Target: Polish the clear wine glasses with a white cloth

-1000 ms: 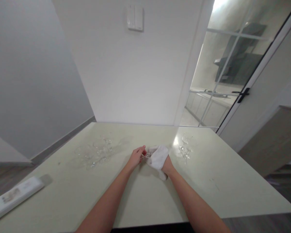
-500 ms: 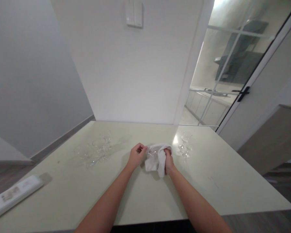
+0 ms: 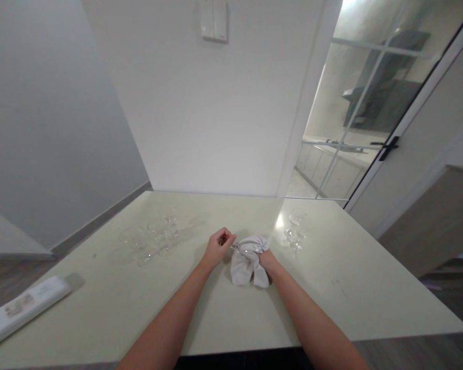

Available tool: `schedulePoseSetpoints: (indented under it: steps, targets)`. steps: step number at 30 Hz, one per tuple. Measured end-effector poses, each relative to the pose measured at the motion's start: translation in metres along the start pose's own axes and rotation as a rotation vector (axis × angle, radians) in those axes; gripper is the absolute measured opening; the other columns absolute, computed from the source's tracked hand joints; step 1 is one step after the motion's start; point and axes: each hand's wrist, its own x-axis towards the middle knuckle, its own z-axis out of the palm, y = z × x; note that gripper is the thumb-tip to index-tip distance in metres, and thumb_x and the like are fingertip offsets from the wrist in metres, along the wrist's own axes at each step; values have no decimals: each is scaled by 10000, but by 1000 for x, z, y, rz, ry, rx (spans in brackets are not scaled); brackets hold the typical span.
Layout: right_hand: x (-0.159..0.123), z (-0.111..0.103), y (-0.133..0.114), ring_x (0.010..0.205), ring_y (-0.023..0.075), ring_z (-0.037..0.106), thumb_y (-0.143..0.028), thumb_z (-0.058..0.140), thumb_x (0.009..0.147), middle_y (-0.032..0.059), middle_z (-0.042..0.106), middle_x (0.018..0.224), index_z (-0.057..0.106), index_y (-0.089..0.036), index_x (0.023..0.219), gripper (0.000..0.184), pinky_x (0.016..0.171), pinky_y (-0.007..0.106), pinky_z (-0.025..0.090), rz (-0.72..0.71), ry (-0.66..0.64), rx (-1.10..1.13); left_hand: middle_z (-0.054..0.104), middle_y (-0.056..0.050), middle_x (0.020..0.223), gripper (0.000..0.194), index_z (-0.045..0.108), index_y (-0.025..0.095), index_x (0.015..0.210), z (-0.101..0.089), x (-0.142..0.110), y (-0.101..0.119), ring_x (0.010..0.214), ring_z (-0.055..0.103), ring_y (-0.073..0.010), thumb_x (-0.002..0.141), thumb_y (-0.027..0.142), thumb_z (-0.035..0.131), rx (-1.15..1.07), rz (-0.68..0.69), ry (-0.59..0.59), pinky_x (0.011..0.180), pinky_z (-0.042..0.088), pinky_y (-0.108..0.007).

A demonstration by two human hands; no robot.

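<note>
Pale walls (image 3: 216,113) and a glass-paned door (image 3: 364,110) with a black handle (image 3: 389,148) frame a glossy, off-white table (image 3: 170,324) where a person works with both bare hands. Clear glasses (image 3: 158,239) are clustered on the tabletop to the person's left, their overlapping outlines too faint to count, while a smaller group of clear glassware (image 3: 294,233) sits to the right, beside a bright patch of reflected light. A long white box (image 3: 27,309) lies at the near left, well apart from the hands. Between the two groups, a single stemmed glass (image 3: 241,248) is held sideways, its stem toward the left and its bowl largely hidden by a whitish cloth (image 3: 245,267). The left hand (image 3: 218,247) is drawn in narrow, thumb and curled fingers closed on the stem end. The right hand (image 3: 267,261) holds the cloth around the bowl, its fingertips buried in the folds, their exact spread impossible to tell. Loose flaps of fabric drape toward the person.
</note>
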Motion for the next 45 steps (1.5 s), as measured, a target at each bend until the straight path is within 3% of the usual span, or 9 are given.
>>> schedulePoseSetpoints:
  steps: [7,14,21,29,31,35,37,41,45]
  targets:
    - [-4,-3,6,956,227,656,-399,631,790,54,751,957,738,-228,845,209,988,409,468,17,-27,-35,413,49,592,372,487,189,659,-1,-2,0,558,370,-101,822,498,616,45,31,-5,537,293,-236]
    - [-6,-4,13,942,245,673,-372,757,641,55,756,943,726,-231,820,230,1014,457,454,131,48,36,401,53,575,369,481,189,637,0,-1,0,545,364,-100,828,476,610,60,31,-5,528,289,-237]
    - [-3,-7,20,955,265,664,-440,773,586,44,762,898,734,-246,767,269,1059,488,404,95,62,25,410,49,577,343,488,189,650,0,-6,3,546,371,-101,839,456,594,91,75,11,525,298,-235]
    - [-3,3,-6,955,246,669,-465,664,753,48,765,923,749,-248,790,235,1026,432,448,-17,-53,-41,416,45,566,356,487,195,624,-2,-1,1,546,391,-113,868,447,551,91,52,63,541,310,-251]
    - [-3,9,-9,984,248,670,-443,683,749,53,765,921,743,-244,833,224,1027,433,453,33,5,18,424,41,551,376,480,198,598,-2,3,-2,549,408,-120,883,440,520,83,18,117,554,324,-258]
    - [0,16,-3,1003,264,683,-504,648,757,71,764,950,708,-219,918,333,984,449,496,215,263,247,416,40,527,406,452,210,568,-4,9,-8,530,401,-125,893,450,498,48,-71,258,536,325,-262]
    - [1,16,1,1005,263,691,-539,634,763,80,754,1031,686,-213,972,391,958,438,519,259,293,354,405,44,524,413,445,212,566,-4,10,-11,522,389,-123,889,463,503,36,-93,285,524,316,-260]
    - [-2,11,1,1026,254,681,-482,748,716,83,731,1115,668,-224,1052,431,959,413,520,250,221,235,404,54,543,401,463,204,583,0,9,-15,542,398,-116,832,495,583,38,-78,160,546,321,-250]
    - [-4,8,-2,1051,254,663,-499,731,738,80,725,1116,678,-227,1075,436,1009,438,483,226,221,97,434,53,553,422,489,199,600,3,8,-17,546,413,-115,800,553,600,29,-82,66,549,330,-243]
